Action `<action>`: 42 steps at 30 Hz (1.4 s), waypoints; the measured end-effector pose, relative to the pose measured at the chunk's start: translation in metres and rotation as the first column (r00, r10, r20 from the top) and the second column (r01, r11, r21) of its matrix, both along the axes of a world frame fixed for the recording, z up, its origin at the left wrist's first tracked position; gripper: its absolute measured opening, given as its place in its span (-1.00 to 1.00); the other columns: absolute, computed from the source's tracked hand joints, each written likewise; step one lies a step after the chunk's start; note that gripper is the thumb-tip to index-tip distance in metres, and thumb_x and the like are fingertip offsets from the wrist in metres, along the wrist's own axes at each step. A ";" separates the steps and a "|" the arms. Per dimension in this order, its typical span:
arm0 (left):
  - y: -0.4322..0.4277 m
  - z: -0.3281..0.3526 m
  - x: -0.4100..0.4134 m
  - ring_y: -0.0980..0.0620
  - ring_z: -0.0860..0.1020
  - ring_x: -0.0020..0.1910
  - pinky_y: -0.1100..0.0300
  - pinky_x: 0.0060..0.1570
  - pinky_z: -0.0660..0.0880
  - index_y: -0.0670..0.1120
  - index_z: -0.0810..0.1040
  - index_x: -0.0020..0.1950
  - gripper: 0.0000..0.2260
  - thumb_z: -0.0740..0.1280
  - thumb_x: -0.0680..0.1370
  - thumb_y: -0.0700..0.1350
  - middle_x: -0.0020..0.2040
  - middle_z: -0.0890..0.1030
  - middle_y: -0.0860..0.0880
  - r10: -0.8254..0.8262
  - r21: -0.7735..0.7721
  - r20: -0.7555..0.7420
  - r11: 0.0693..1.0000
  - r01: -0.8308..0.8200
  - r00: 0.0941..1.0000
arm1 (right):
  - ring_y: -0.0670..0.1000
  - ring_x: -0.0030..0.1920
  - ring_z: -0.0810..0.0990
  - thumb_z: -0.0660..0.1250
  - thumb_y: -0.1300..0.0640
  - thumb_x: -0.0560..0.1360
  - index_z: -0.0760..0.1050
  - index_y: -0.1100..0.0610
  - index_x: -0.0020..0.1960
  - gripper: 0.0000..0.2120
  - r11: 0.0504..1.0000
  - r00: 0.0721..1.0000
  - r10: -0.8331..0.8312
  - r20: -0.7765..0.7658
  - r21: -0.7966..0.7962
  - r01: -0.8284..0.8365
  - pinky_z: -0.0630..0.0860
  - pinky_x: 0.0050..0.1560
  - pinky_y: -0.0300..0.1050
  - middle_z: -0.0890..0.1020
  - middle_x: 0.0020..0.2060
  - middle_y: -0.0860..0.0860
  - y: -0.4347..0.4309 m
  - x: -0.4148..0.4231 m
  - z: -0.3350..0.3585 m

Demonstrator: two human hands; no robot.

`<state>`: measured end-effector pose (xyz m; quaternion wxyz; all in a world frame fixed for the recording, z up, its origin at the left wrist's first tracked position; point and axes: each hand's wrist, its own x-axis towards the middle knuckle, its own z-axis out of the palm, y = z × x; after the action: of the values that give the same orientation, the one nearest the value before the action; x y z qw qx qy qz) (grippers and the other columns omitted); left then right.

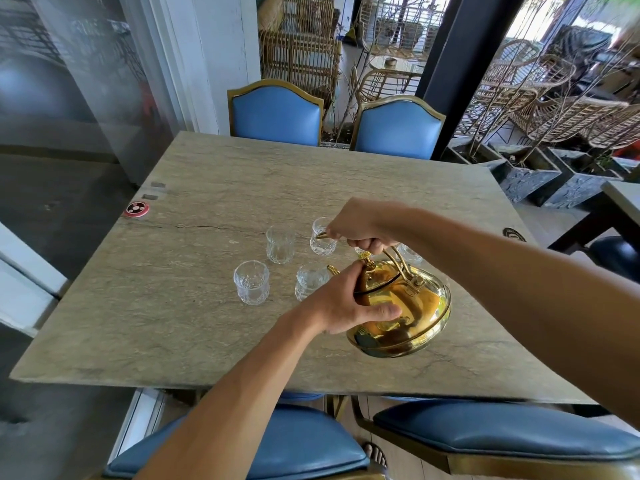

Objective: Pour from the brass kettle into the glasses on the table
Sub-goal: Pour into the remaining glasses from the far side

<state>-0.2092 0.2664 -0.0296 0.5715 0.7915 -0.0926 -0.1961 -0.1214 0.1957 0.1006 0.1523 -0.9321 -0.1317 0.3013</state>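
While the right hand is closed round the handle of the kettle, the left hand lies against its near-left shoulder, fingers up by the lid and thumb across the body. The kettle hangs tilted over the table at lower centre-right of the frame, base tipped toward the camera and spout aimed up-left. Its long axis, base to spout, runs toward the centre glass, which stands just beyond the left hand and seems the likeliest target. I count five glasses: one left, one upper left, one behind the right hand's knuckles, and one half hidden by the handle. No stream is visible.
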 end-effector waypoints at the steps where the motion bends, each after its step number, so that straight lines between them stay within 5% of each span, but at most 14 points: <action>1: 0.000 0.001 0.000 0.07 0.58 0.35 0.18 0.36 0.48 0.08 0.27 0.58 -0.17 0.58 0.42 0.21 0.36 0.62 0.07 -0.011 0.010 0.007 1.000 0.011 1.000 | 0.02 -0.49 0.36 0.26 0.17 0.60 0.58 0.22 -0.03 -0.84 0.998 0.999 -0.044 -0.022 0.039 0.044 0.33 -0.52 -0.12 0.44 -0.41 0.07 -0.001 -0.001 -0.002; 3: 0.001 0.001 0.001 0.16 0.57 0.30 0.19 0.36 0.47 0.13 0.29 0.50 -0.23 0.58 0.40 0.23 0.31 0.61 0.13 -0.030 0.052 0.029 0.998 0.029 0.999 | -0.03 -0.53 0.24 0.22 0.18 0.60 0.57 0.32 0.26 -0.67 0.983 0.989 -0.137 -0.059 0.111 0.143 0.20 -0.58 -0.25 0.36 -0.45 0.05 -0.004 -0.003 -0.006; 5: 0.003 0.002 0.001 0.22 0.55 0.28 0.15 0.39 0.47 0.15 0.29 0.45 -0.24 0.57 0.37 0.27 0.29 0.59 0.17 -0.043 0.089 0.045 0.995 0.039 0.998 | -0.04 -0.54 0.21 0.19 0.19 0.59 0.53 0.32 0.34 -0.62 0.971 0.983 -0.175 -0.061 0.155 0.183 0.17 -0.57 -0.28 0.32 -0.48 0.05 -0.007 -0.004 -0.010; 16: 0.014 0.002 -0.003 0.07 0.51 0.42 -0.04 0.50 0.42 0.20 0.15 0.63 0.02 0.54 0.29 0.42 0.46 0.50 0.15 -0.056 0.192 0.115 0.981 0.033 0.992 | -0.01 -0.54 0.23 0.22 0.10 0.63 0.50 0.28 0.38 -0.60 0.945 0.976 -0.212 -0.049 0.246 0.217 0.18 -0.49 -0.18 0.31 -0.48 0.06 -0.006 -0.009 -0.017; 23: 0.032 0.004 -0.014 0.10 0.46 0.42 0.14 0.45 0.37 0.19 0.05 0.69 0.04 0.56 0.36 0.30 0.44 0.45 0.19 -0.026 0.174 0.115 0.985 0.006 0.993 | -0.01 -0.54 0.24 0.24 0.14 0.59 0.53 0.28 0.36 -0.61 0.961 0.988 -0.137 -0.071 0.231 0.149 0.18 -0.51 -0.21 0.34 -0.44 0.07 0.017 -0.011 -0.018; 29: 0.049 0.004 -0.022 0.09 0.52 0.39 0.06 0.47 0.42 0.17 0.17 0.63 -0.01 0.54 0.32 0.37 0.42 0.54 0.14 0.036 0.157 0.082 0.986 -0.048 0.996 | -0.02 -0.55 0.24 0.24 0.14 0.59 0.54 0.26 0.36 -0.61 0.976 0.995 -0.071 -0.063 0.201 0.083 0.17 -0.52 -0.22 0.34 -0.46 0.06 0.041 -0.015 -0.017; 34: 0.060 0.005 -0.028 0.06 0.48 0.42 0.08 0.48 0.39 0.13 0.05 0.69 0.04 0.53 0.37 0.34 0.43 0.47 0.16 0.045 0.166 0.093 0.984 -0.061 0.995 | -0.02 -0.56 0.23 0.24 0.14 0.55 0.56 0.25 0.34 -0.59 0.985 0.998 -0.021 -0.063 0.171 0.031 0.17 -0.49 -0.20 0.34 -0.44 0.06 0.059 -0.014 -0.023; 42: 0.076 -0.006 -0.028 0.04 0.56 0.38 -0.05 0.46 0.47 0.12 0.26 0.58 -0.01 0.49 0.27 0.49 0.41 0.58 0.11 0.127 0.143 0.074 0.980 -0.137 0.989 | -0.04 -0.55 0.16 0.23 0.16 0.58 0.50 0.26 0.40 -0.59 0.988 0.995 0.021 -0.095 0.154 -0.006 0.12 -0.55 -0.26 0.26 -0.45 0.03 0.085 -0.016 -0.022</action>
<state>-0.2374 0.3424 -0.0357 0.5199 0.8418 -0.0435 -0.1384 -0.1375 0.2809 0.0785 0.2279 -0.9009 -0.1535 0.3359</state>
